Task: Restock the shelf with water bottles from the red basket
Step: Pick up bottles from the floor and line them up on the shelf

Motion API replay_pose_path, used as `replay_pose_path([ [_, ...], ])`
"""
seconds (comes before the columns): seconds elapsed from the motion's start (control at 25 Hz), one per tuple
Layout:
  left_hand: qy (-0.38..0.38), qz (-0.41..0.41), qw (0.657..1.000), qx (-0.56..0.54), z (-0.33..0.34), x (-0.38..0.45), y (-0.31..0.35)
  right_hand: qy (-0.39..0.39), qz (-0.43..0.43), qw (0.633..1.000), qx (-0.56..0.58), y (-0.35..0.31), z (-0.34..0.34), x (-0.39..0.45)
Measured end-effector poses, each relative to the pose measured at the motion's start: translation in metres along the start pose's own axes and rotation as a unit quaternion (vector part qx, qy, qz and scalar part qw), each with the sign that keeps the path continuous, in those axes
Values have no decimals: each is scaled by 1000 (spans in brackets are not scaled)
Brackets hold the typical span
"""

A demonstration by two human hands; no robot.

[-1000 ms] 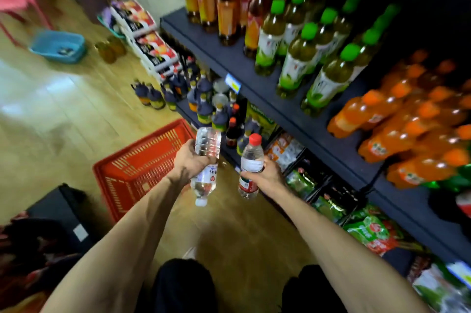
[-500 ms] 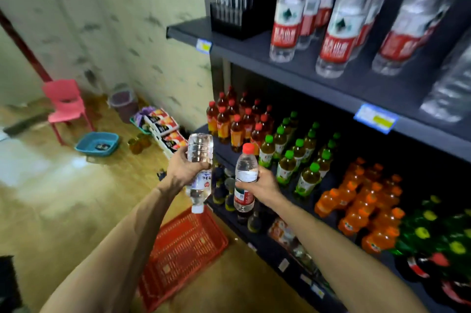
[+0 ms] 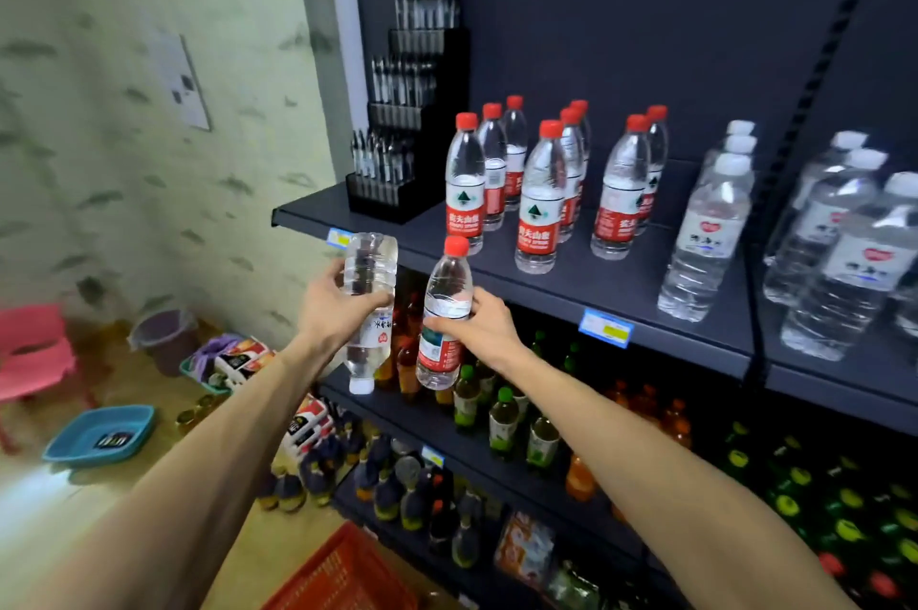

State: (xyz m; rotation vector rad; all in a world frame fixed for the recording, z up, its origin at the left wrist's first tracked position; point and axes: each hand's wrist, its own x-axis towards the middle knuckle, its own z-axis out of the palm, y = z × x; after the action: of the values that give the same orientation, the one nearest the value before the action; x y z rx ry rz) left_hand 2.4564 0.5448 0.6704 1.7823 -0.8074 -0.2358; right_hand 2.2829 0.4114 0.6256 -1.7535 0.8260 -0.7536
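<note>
The right hand [image 3: 484, 329] grips an upright red-capped water bottle [image 3: 443, 311] just below the shelf [image 3: 571, 281] edge, nearer the standing red-capped row [image 3: 536, 192] up and forward, while the left hand [image 3: 330, 306] holds a white-capped bottle [image 3: 370, 306] cap-down.

Head-worn view, close before shelf [image 3: 571, 271]

Red basket [image 3: 343, 574], red-cap bottle [image 3: 443, 321], dk shelf [image 3: 571, 271]

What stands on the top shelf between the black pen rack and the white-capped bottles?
In the head view, red-capped water bottles stand in three short rows between the pen rack and the white-capped bottles, on the top shelf.
</note>
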Motion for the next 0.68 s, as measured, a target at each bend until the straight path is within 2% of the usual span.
replay_pose_path([
  [0.12,-18,29,999,-10,22,8,28,18,-6,1000,17,-19,-32,8],
  [0.36,-9,59,997,-46,56,15,66,52,-49,995,74,-44,-88,19],
  [0.68,-15,77,997,-27,60,28,77,78,-80,989,97,-66,-134,5],
])
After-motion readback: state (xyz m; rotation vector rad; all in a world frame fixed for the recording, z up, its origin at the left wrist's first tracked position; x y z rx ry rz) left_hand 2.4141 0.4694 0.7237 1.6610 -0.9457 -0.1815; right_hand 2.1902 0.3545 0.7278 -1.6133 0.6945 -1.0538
